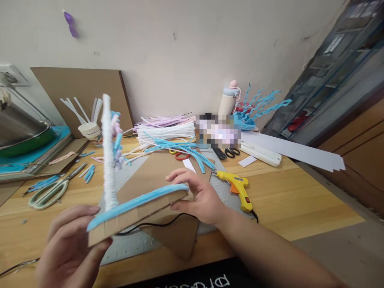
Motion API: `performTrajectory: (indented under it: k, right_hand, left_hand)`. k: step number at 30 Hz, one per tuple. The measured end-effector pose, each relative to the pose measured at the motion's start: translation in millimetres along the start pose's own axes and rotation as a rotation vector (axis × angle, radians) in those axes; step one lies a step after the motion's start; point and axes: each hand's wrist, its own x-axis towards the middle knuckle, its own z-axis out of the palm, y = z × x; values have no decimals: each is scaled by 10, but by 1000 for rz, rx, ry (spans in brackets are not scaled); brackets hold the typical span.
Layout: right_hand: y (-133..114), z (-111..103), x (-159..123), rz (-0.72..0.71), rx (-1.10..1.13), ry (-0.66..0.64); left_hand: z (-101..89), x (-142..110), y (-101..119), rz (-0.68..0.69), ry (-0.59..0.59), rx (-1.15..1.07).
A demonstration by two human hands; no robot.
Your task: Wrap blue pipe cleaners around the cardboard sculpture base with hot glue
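Observation:
Between both hands, tilted above the table, is a cardboard base [135, 218] with a blue fuzzy strip [141, 201] along its top edge. A white wrapped post [108, 160] rises from its left part, with pink, lilac and blue curled pieces [117, 140] behind it. My left hand [72, 244] grips the base's left end, thumb below and fingers above. At the right end, my right hand [202, 196] holds it between thumb and fingers. A yellow glue gun [238, 188] lies just right of my right hand.
Green-handled scissors [51, 192] lie at the left. White pipe cleaners [166, 132] and blue pipe cleaners [186, 148] are piled at the back. A brown cardboard sheet [144, 176] and a black cord [156, 225] lie under the base. A bottle [228, 100] stands by the wall.

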Motion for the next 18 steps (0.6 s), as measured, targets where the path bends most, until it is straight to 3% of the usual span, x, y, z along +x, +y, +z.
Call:
performTrajectory:
  k: [1,4,6,9,11,13,16,18]
  right_hand:
    - [-46,-22,10,-30,1,7]
    - [-131,-49,15,-81,-62,-2]
    - [-134,-42,3,-111,-177,-12]
    - [-92,-10,-20,-199,-425,-77]
    - [-68,18,-32,-265,-538,-132]
    - [-64,36,-37,-298,-583,-166]
    - [-87,12,-29,-255,-594,-175]
    - [-94,-44,-14,-154,-595,-170]
  left_hand:
    - [55,56,-7,12,7,-36]
    - [228,168,-76,75,-164,139]
    - [313,193,-99,41,-241,187]
    - [360,207,9,17,-183,139]
    - [355,234,158,124,-119,127]
    - [345,284,306,257,-179,218]
    - [342,363,425,301,-305,234]
    - [339,389,422,287,-320,203]
